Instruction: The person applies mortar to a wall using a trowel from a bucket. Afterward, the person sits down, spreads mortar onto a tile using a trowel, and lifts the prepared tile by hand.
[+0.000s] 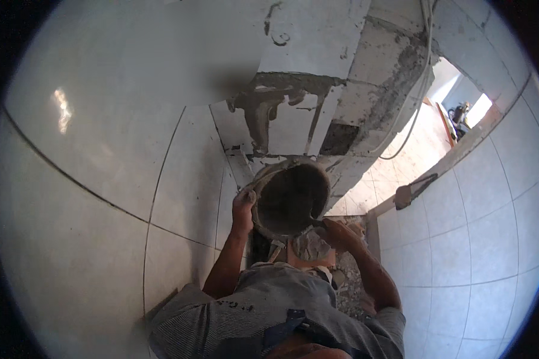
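Observation:
A round, mortar-stained bucket (284, 200) is held tilted in front of me, its dark inside facing up toward me. My left hand (243, 209) is closed on the left side of its rim. My right hand (335, 230) grips the handle of a tool, possibly a trowel (317, 222), at the bucket's lower right; the tool's far end is hard to make out inside. Beyond the bucket is a wall of white tile and blocks (293, 125), smeared with grey mortar.
Tiled walls stand close on my left (102, 167) and right (467, 239). Rubble (347, 287) and an orange object (323, 260) lie below. A cable (395, 152) hangs at the upper right, beside an opening onto a bright tiled floor (404, 164). A hanging tool (404, 196) is at the right edge.

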Demonstrator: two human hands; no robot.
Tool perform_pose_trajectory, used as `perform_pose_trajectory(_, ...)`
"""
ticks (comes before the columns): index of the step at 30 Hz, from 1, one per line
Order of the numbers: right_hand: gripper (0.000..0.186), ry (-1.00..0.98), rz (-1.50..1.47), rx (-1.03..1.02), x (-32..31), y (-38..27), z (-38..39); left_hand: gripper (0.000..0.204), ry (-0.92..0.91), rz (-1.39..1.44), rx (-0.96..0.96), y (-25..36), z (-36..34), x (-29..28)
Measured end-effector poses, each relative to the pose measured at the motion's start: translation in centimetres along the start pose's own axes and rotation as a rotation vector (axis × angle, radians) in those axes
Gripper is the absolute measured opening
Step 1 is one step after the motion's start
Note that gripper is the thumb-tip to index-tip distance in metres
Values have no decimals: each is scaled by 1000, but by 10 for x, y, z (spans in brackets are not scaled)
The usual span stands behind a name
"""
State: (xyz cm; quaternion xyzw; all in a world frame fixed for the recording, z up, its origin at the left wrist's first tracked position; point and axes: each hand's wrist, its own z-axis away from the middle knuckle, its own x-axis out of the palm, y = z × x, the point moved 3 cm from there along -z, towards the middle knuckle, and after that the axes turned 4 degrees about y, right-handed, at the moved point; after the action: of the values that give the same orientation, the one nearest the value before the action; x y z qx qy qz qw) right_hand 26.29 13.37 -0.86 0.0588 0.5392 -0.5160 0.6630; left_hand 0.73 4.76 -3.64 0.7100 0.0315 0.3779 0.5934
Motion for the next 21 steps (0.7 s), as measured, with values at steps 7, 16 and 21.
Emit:
perform_pose_trajectory(7, 45, 237, -93, -243, 10, -9, 32, 48, 269, -77, -129, -9, 15, -17)
perform_pose_trajectory(16, 47, 573, -176, -295, -15, 0, 5, 37, 486, 269, -82, -17, 27, -66)
perform_pose_trajectory(21, 43, 579, -176, -305, -40, -30, -39, 32, 640, 367, -198, -35, 36, -90)
